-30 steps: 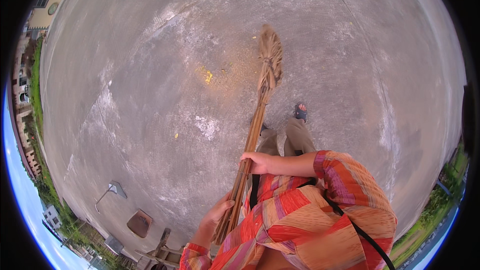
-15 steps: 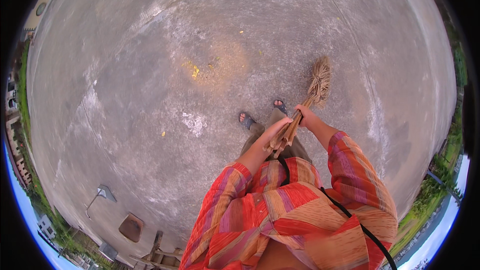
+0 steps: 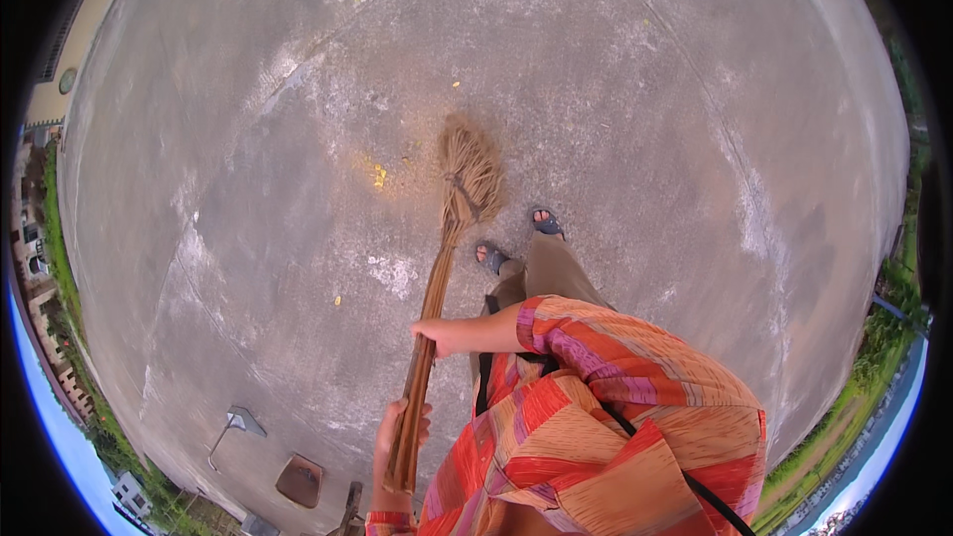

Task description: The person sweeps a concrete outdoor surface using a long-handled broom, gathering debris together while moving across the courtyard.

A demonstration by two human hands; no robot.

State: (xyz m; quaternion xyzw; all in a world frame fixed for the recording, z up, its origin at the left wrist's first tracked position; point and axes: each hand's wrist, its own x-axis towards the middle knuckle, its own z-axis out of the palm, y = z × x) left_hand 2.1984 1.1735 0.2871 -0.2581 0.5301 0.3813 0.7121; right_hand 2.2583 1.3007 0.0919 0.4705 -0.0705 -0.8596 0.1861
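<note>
A straw broom [image 3: 433,278] with a long handle of bundled stalks slants across the concrete in front of me. Its splayed bristle head [image 3: 471,167] is on the ground just left of my sandalled feet, the bristle tips a little blurred. My right hand [image 3: 435,336] reaches across my body and is closed round the middle of the handle. Lower down, close to the handle's end, my left hand [image 3: 395,429] wraps round it too. Small yellow bits [image 3: 379,176] and a brownish dusty patch lie left of the bristles.
A long-handled dustpan [image 3: 244,423] stands at the lower left. Beside it sits a rusty brown tray-like container [image 3: 300,480], with part of a wooden object [image 3: 350,511] at the lower edge. Another yellow bit [image 3: 338,301] lies on the concrete [image 3: 268,337]. Grass and buildings line the rim.
The broom has swung from my right side to my left, its bristles now near the yellow bits. Both hands moved left with it, still gripping; the left is now lower on the handle.
</note>
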